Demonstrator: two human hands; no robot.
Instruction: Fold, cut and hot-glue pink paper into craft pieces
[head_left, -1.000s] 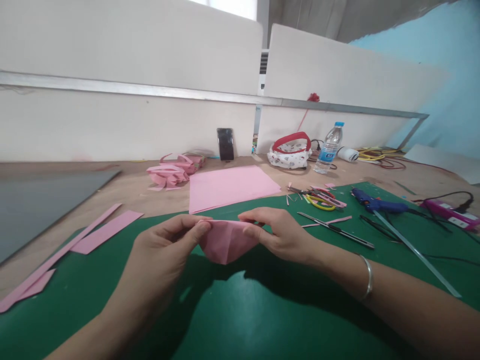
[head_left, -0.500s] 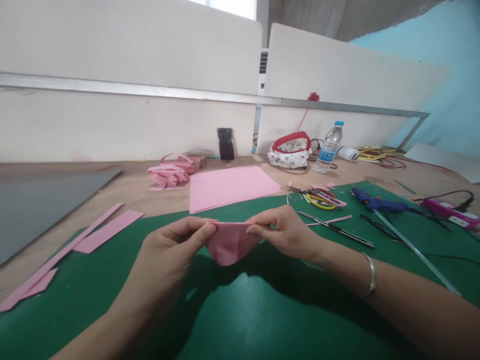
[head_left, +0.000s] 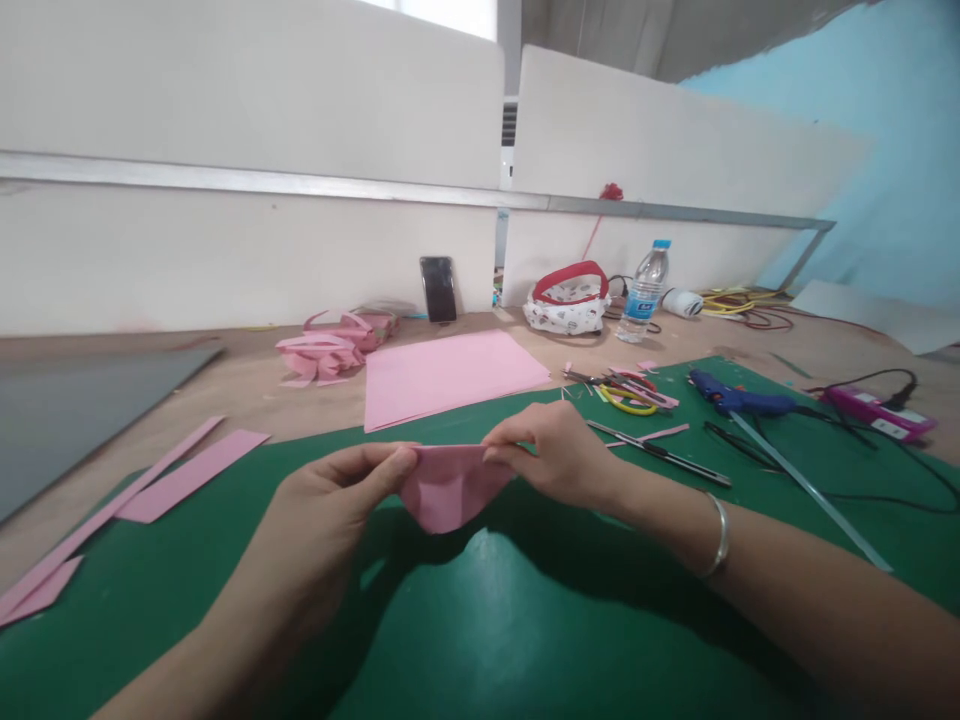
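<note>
A small piece of pink paper (head_left: 448, 490) is held up between my two hands, its top edge straight and its lower part bulging to a rounded bottom. My left hand (head_left: 330, 520) pinches the left end of that edge between thumb and fingers. At the right end, my right hand (head_left: 559, 455) pinches it too, a bracelet around the wrist. The paper hangs above a green cutting mat (head_left: 480, 640), on which the hands cast a shadow. Behind it lies a stack of pink sheets (head_left: 454, 370).
Scissors (head_left: 630, 398), a craft knife (head_left: 660, 453), a blue glue gun (head_left: 739, 397) and a glue stick (head_left: 810, 490) lie at the right. Pink strips (head_left: 195, 475) lie left; folded pink paper pieces (head_left: 322, 355) sit behind. A phone (head_left: 438, 290), pouch (head_left: 568, 300) and bottle (head_left: 643, 295) stand farther back.
The view has turned slightly right, so the background things sit further left. Both hands keep their pinch on the pink paper, with the right fingers shifted slightly along its edge.
</note>
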